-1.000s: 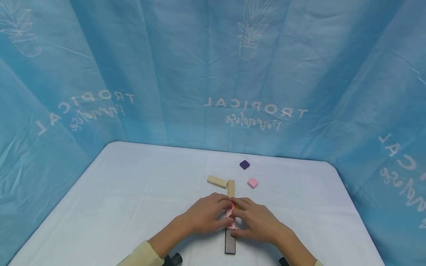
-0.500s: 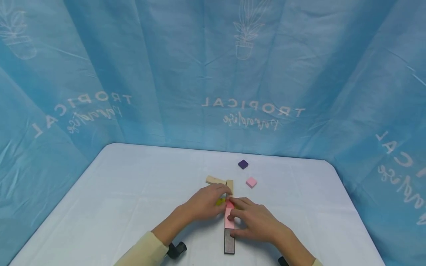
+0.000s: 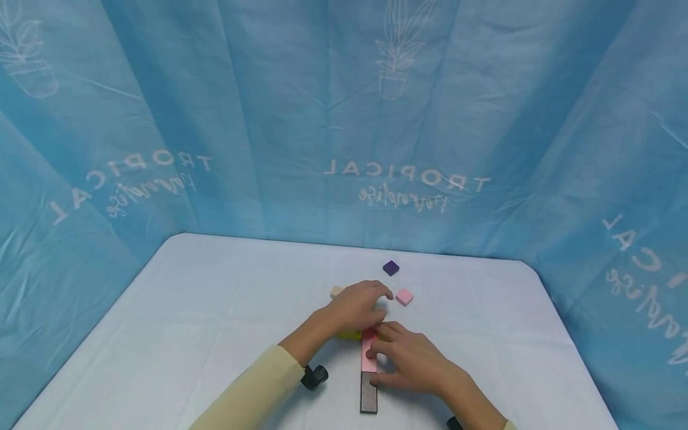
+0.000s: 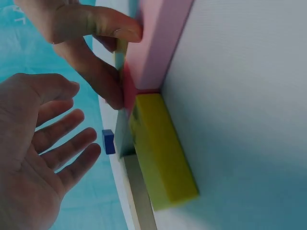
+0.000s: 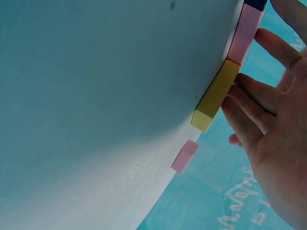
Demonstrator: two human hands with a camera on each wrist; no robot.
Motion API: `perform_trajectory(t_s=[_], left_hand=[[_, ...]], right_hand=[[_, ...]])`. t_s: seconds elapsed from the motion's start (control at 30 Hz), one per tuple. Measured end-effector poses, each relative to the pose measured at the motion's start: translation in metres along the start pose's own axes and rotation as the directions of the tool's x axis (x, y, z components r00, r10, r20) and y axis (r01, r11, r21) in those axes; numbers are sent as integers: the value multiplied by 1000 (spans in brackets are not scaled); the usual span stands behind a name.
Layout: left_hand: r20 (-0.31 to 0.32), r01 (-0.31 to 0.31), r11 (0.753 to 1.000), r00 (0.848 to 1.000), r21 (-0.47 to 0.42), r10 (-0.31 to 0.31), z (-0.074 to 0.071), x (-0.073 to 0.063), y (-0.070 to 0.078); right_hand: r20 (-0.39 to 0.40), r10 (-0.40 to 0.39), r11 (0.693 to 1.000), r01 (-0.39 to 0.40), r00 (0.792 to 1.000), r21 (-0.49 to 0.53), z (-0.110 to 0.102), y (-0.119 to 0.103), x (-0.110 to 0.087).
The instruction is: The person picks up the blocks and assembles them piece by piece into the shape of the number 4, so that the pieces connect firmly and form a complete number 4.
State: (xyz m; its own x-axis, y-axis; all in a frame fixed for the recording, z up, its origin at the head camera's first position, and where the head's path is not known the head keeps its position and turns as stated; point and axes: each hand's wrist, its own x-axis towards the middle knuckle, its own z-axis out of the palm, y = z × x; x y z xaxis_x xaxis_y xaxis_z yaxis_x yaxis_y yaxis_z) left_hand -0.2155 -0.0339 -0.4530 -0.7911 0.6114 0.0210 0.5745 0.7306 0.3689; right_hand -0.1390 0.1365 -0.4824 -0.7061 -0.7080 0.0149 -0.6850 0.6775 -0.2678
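A row of blocks runs away from me: a dark grey block nearest, then a long pink one and a red one. Yellow blocks stick out on both sides, one seen in the left wrist view and one in the right wrist view. My right hand rests its fingertips along the row. My left hand hovers past the red block, fingers loosely bent and holding nothing, close to a small pink block. It hides the far part of the row.
A small dark purple block lies farther back on the white table. The end of a pale wooden block shows behind my left hand. Blue cloth hangs behind the table.
My left hand has left the middle of the row and moved forward and right, toward the small pink block. My right hand has stayed on the row.
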Motion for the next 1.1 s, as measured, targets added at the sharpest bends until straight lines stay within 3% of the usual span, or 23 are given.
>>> perform_trajectory(t_s=[0.47, 0.7, 1.1], left_hand=[[42, 15, 999, 999, 30, -16, 9, 40, 10], [54, -7, 996, 999, 90, 2, 16, 52, 16], [69, 12, 984, 997, 179, -24, 31, 64, 14]], right_hand=[[0, -2, 1000, 2, 1000, 7, -1, 0, 0], [-30, -22, 1000, 22, 999, 12, 0, 0, 0], [-60, -28, 1000, 28, 998, -9, 3, -1, -2]])
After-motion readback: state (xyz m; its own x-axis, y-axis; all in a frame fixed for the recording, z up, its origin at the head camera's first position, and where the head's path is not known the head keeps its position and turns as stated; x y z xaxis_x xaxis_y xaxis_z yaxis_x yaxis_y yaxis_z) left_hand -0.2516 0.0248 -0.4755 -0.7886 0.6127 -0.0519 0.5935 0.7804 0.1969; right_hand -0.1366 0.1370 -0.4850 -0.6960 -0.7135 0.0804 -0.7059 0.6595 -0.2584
